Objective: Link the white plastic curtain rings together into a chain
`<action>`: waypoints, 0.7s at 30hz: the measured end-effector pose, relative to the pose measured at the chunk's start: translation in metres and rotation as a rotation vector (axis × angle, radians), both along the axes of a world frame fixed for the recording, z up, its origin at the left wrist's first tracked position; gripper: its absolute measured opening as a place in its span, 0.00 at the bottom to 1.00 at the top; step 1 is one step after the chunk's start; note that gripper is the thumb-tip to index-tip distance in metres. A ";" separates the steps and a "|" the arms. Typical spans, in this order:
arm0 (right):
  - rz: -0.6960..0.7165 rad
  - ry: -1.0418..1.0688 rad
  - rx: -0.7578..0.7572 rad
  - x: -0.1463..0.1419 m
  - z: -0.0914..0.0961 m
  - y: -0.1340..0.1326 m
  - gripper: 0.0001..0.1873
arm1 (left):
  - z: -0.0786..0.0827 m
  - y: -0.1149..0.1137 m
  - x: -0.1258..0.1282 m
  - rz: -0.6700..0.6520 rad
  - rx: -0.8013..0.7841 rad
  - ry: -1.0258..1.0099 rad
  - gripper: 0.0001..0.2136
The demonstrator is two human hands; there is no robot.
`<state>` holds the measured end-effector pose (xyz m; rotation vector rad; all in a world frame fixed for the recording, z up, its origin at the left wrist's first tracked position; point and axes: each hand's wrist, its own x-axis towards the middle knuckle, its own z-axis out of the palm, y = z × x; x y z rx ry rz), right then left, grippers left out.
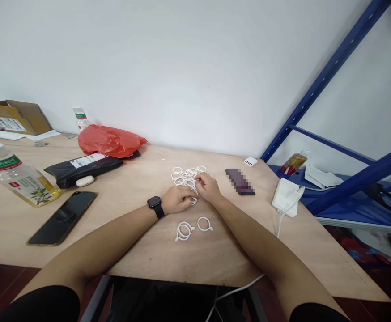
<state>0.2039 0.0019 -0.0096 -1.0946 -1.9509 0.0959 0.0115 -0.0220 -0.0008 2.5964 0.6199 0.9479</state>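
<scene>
A heap of white plastic curtain rings (pixel 180 180), each with a small tab, lies on the wooden table. At its near edge my left hand (pixel 177 199), with a black watch on the wrist, has its fingers curled together at a white ring (pixel 194 201) that shows partly under the fingertips. Close beside it, my right hand (pixel 209 188) pinches at a ring on the heap's right side; its fingers cover most of it. Nearer to me, two overlapping rings (pixel 184 230) and a single ring (pixel 204 224) lie apart from the heap.
On the left are a phone (pixel 63 218), a large bottle (pixel 24 176), a black parcel (pixel 83 168), a white earbud case (pixel 85 181) and a red bag (pixel 110 140). To the right lie a pixelated dark object (pixel 240 181) and a white charger (pixel 287 197), near a blue metal rack (pixel 326 40).
</scene>
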 end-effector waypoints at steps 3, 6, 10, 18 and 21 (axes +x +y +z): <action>-0.002 0.005 -0.001 0.000 0.000 0.000 0.10 | 0.000 0.000 0.000 -0.008 0.006 0.007 0.14; 0.001 0.008 -0.007 0.001 0.000 0.000 0.09 | -0.001 0.000 0.000 -0.014 0.012 0.005 0.13; 0.027 -0.009 0.007 0.001 0.003 -0.001 0.09 | -0.001 0.000 0.001 -0.006 0.040 -0.015 0.12; 0.092 -0.018 0.022 0.003 0.003 -0.001 0.10 | 0.000 0.000 0.001 -0.009 0.078 -0.041 0.10; 0.089 0.020 0.029 0.003 0.001 0.001 0.11 | -0.001 0.002 0.000 0.007 0.073 -0.047 0.11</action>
